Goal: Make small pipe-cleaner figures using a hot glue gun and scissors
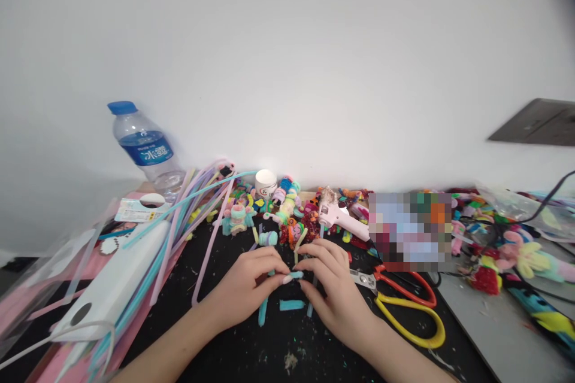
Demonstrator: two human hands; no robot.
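Between the fingertips of my left hand (254, 284) and my right hand (330, 284) is a short light-blue piece of pipe cleaner (295, 274). Both hands pinch it, and its left end is hidden by the left fingers. Just below lie a loose blue pipe cleaner piece (291, 305) and an upright blue strip (263, 313), on a black mat (251, 353). A small striped blue and cream coil (268, 239) sits beyond my left hand. A pale yellow piece (300, 239) shows above the right fingers.
Scissors (404, 305) with red and yellow handles lie right of my right hand. A pink glue gun (344, 218) rests behind, beside a paper cup (266, 182) and several fuzzy figures. On the left are long pipe cleaners (209, 257), a white device (112, 284) and a water bottle (146, 146).
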